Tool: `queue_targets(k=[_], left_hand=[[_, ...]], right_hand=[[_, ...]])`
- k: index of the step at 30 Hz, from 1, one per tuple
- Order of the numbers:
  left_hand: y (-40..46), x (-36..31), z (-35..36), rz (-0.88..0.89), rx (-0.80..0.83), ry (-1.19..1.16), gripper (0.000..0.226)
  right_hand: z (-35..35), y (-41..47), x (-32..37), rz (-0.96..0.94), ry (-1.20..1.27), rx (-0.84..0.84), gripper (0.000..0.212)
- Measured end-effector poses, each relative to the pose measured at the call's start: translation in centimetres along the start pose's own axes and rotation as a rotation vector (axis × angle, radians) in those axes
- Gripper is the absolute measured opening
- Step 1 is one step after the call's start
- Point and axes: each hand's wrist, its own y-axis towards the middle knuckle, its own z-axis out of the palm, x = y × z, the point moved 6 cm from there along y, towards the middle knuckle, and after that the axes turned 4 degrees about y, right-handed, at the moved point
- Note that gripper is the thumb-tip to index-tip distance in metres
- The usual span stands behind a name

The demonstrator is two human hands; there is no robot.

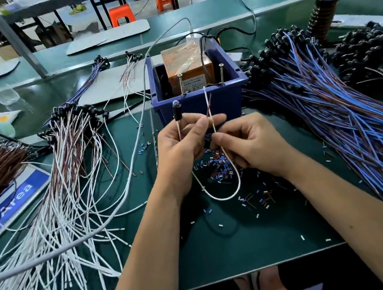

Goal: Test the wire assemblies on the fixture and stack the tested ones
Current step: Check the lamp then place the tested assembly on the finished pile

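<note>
Up close, the fingers of the left hand are curled around one end of a thin white wire, just below its small black lamp, which stands upright above the knuckles. The right hand pinches the same wire's other end between thumb and forefinger, so the two bare tips point up towards the blue box just behind. The wire's middle hangs in a loop below both hands, over a scatter of tiny cut sleeves on the green table.

Inside the box sits an orange block with two upright screws at its front, apparently the test contacts. To do this step well, the person should likely spread the two tips apart, touch one to each screw, and keep the lamp facing up where its glow can be seen.

A heap of white wires lies to the left, probably the tested stack; blue wires are piled to the right.
</note>
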Motion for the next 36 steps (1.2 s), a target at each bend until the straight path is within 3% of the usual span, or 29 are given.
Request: queue_targets(k=[5, 10, 13, 36], left_hand=[[-0.1, 0.9, -0.3, -0.164, -0.093, -0.050, 0.009], [0.2, 1.7, -0.6, -0.327, -0.059, -0.202, 0.025], [0.1, 2.0, 0.1, -0.373, 0.025, -0.245, 0.027], [-0.6, 1.9, 1.2, -0.415, 0.182, -0.226, 0.014]], right_hand=[[0.6, -0.1, -0.3, 0.092, 0.162, 0.102, 0.026], [-1.0, 0.8, -1.4, 0.225, 0.494, -0.140, 0.020], [-1.4, 1.0, -1.6, 0.234, 0.603, -0.157, 0.015], [-1.7, 0.9, -1.3, 0.202, 0.718, -0.177, 0.013]])
